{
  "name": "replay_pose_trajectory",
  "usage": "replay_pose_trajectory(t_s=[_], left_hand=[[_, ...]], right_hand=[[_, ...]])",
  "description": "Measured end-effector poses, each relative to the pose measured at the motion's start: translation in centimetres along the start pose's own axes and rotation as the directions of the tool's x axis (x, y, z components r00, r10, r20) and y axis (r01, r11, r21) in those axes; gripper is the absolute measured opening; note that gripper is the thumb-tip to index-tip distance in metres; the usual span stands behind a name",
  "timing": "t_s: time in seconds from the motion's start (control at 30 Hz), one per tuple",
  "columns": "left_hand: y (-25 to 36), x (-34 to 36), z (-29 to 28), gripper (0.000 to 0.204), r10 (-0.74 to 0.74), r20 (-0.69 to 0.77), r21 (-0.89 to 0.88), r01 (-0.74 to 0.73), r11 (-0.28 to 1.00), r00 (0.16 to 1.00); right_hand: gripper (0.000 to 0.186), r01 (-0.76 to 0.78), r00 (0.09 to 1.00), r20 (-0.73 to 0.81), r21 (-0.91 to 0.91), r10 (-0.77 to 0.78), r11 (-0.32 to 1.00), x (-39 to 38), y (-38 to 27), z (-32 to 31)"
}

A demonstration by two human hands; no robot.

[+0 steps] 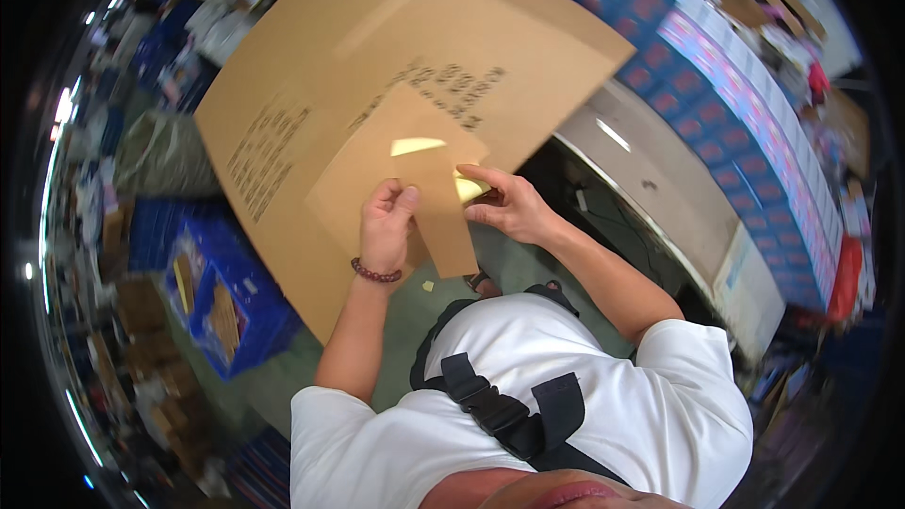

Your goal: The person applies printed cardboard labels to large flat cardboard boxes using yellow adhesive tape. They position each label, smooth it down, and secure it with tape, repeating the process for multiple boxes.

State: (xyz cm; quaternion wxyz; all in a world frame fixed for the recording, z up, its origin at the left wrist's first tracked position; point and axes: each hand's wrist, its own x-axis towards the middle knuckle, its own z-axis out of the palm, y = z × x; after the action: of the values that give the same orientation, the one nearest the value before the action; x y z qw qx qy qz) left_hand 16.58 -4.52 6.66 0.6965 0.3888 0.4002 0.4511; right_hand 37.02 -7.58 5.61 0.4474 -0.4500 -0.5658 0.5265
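Cardboard takes up the middle of the frame, where we find a brown cardboard piece (439, 226), held at a slant between our 2 hands. Our left hand (385, 228) grips its left edge, thumb flat on the near face. A beaded bracelet (375, 272) circles that wrist. Our right hand (517, 207) is at the opposite edge, thumb and forefinger set apart on either side of a yellow piece (468, 188); we cannot tell whether they pinch it. A 2nd yellow patch (418, 145) shows just above the left fingers.

Behind the hands, a large cardboard sheet (283, 47) with dark printing spreads into the upper left. At the right of the frame we see a pale bench (660, 155) (scuffed along its top) and, beyond it, rows of stacked blue boxes (754, 198). At the left are a blue crate (259, 316) and, above it, a bulging sack (165, 155). A small yellow scrap (428, 287) lies on the floor near our feet, just above the white shirt (509, 325) at the bottom.
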Motion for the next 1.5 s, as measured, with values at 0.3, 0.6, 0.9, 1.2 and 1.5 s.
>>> replay_pose_trajectory(t_s=[0.3,0.6,0.9,1.2,1.5], left_hand=[[-5.8,1.8,10.6,0.011,-0.091,0.214,0.157,0.058,0.986,0.973],[-10.8,3.1,18.6,0.013,-0.219,0.462,0.282,0.092,0.955,0.859],[-16.4,4.0,25.5,0.014,-0.362,0.511,0.401,0.156,0.903,0.780],[-26.2,1.6,36.4,0.015,-0.413,0.430,0.537,0.141,0.832,0.803],[-30.2,0.2,43.8,0.013,-0.254,0.377,0.566,-0.005,0.824,0.891]], right_hand=[[0.016,-0.054,0.788,-0.538,-0.543,-0.298,0.838,-17.5,3.3,-14.5],[0.019,0.191,0.124,-0.976,0.199,0.178,0.961,-31.4,5.8,-23.1],[0.022,-0.200,-0.760,-0.618,-0.073,-0.202,0.977,-58.1,8.6,-34.7],[0.036,-0.409,-0.863,-0.474,0.452,-0.176,0.793,-83.5,16.3,-47.9],[0.038,-0.612,-0.788,-0.608,0.791,-0.099,0.002,-107.8,32.8,-53.1]])
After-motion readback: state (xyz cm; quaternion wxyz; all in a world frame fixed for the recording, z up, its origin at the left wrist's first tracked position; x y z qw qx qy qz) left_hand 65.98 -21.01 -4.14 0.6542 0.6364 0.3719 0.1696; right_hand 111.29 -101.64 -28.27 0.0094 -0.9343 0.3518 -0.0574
